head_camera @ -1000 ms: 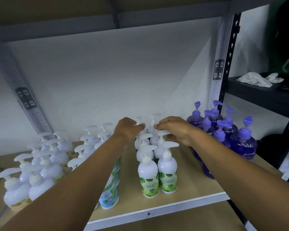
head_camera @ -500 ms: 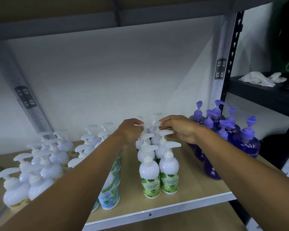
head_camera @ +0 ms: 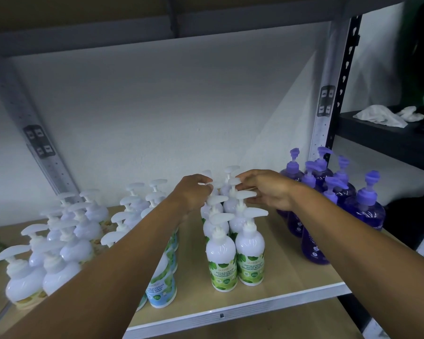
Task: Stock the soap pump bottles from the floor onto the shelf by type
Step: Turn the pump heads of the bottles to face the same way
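Two rows of white pump bottles with green labels (head_camera: 235, 263) stand mid-shelf on the wooden shelf board (head_camera: 291, 272). My left hand (head_camera: 192, 193) reaches over the left row, its fingers curled round a white pump head deep in that row. My right hand (head_camera: 267, 192) pinches a pump head in the right row at about the same depth. To the right stand purple pump bottles (head_camera: 367, 211). Blue-labelled white bottles (head_camera: 163, 287) stand left of the green ones, partly hidden by my left forearm. Yellow-labelled white bottles (head_camera: 49, 260) fill the far left.
The metal upright (head_camera: 328, 104) borders the shelf on the right. Beyond it a dark shelf (head_camera: 387, 138) carries a crumpled white cloth (head_camera: 382, 116). The upper shelf (head_camera: 157, 28) hangs low overhead. A white wall closes the back.
Both hands stay at the pump heads of the green-labelled rows, and my right hand has drawn slightly back and up. The bottles have not visibly shifted.
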`<state>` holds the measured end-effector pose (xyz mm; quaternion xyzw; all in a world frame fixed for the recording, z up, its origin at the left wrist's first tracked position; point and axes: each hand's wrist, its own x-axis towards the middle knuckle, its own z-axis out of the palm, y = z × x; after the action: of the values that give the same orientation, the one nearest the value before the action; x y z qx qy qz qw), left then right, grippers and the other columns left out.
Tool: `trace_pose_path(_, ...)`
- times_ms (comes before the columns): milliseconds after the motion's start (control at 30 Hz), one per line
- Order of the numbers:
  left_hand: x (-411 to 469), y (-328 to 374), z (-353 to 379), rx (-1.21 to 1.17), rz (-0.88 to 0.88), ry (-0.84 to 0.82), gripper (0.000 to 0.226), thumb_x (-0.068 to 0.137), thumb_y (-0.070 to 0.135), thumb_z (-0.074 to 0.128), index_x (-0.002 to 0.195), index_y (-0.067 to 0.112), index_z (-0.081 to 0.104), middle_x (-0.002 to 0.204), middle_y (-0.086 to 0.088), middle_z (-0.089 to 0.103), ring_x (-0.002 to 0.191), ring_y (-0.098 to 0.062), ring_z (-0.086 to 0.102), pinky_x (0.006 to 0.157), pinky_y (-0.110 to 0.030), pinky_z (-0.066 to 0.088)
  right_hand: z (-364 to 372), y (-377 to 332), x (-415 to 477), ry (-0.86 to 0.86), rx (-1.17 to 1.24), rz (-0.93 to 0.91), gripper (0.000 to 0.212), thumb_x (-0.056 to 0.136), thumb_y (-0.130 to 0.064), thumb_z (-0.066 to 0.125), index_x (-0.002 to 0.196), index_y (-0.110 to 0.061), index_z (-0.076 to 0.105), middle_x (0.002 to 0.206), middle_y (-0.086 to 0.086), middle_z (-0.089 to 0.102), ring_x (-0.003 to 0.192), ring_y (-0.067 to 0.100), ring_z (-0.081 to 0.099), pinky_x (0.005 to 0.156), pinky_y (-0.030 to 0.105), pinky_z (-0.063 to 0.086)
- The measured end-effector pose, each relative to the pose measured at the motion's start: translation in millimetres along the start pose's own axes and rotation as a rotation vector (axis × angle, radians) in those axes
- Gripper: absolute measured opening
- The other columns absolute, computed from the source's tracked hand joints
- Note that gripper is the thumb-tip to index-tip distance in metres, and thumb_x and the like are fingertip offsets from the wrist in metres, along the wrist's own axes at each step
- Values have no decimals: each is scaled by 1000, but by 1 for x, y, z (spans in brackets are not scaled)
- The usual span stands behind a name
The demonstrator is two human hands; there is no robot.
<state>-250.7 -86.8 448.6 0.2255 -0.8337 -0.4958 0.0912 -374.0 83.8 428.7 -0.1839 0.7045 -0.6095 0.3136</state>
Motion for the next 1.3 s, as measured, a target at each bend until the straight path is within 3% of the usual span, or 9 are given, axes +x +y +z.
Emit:
trace_pose_path(100, 2, 2, -2, 23, 8, -5, 7, 99, 18, 56, 97, 14, 61, 101, -15, 65, 94, -31, 64, 98, -43, 54, -2, -1, -2, -18, 70, 26, 30, 102, -34, 55, 122, -13, 63, 112, 7, 72, 101, 23, 66, 107, 45, 48)
trace_pose_path(200, 11, 5, -7, 35, 18, 56, 18, 97, 15, 58, 80, 13, 55, 99, -14, 62, 93, -30, 62, 91, -43, 55, -5, -3, 2, 51, 127, 23, 40, 101, -47, 52, 120, -14, 61, 115, 10, 73, 109, 27, 69, 103, 43, 50)
trace_pose_path(267, 17, 6, -12, 13, 35, 127, 7, 95, 18, 62, 98, 12, 60, 106, -10, 66, 96, -28, 67, 92, -41, 56, -6, -4, 7, 136, 147, -2, 37, 101, -44, 53, 122, -14, 61, 117, 9, 71, 109, 29, 69, 103, 44, 50)
trace_pose_path(333, 23, 5, -18, -16, 18, 171, 25, 92, 20, 66, 116, 14, 62, 109, -12, 68, 100, -30, 69, 94, -45, 57, -6, -5, 15, 188, 139, -17, 36, 100, -38, 56, 125, -14, 60, 118, 7, 68, 110, 30, 68, 104, 46, 50)
trace_pose_path(600, 47, 0, -26, -27, -4, -47, 46, 97, 7, 60, 140, 23, 54, 123, -17, 65, 103, -28, 62, 100, -44, 53, -1, -3, 46, 123, -5, -33, 52, 92, -33, 70, 140, -25, 50, 131, 2, 59, 118, 27, 61, 97, 38, 54)
trace_pose_path(700, 53, -2, -25, -65, -37, -98, 45, 98, 11, 59, 139, 27, 55, 126, -15, 62, 105, -26, 61, 91, -35, 55, -2, -2, 52, 83, -6, -28, 53, 91, -29, 71, 140, -27, 51, 128, 2, 63, 113, 28, 65, 101, 44, 53)
trace_pose_path(967, 58, -5, -21, -79, -29, -99, 24, 98, 20, 65, 122, 21, 62, 120, -11, 67, 86, -21, 66, 80, -28, 59, 0, 2, 55, 92, 21, -87, 22, 93, -21, 70, 113, -16, 64, 117, 10, 72, 93, 24, 67, 96, 43, 55)
trace_pose_path(1133, 62, -2, -12, 20, 7, -15, 33, 95, 29, 69, 121, 14, 56, 112, -12, 65, 82, -24, 64, 91, -43, 59, 0, 2, 52, 75, 10, -88, 23, 93, -21, 71, 112, -10, 65, 110, 12, 73, 90, 23, 67, 90, 38, 57)
trace_pose_path(1300, 62, 0, -8, 54, 13, 28, 35, 92, 33, 71, 116, 14, 54, 111, -14, 66, 83, -25, 66, 90, -47, 59, -2, 2, 54, 63, 20, -79, 24, 92, -22, 72, 111, -10, 65, 115, 12, 73, 95, 24, 68, 98, 44, 56)
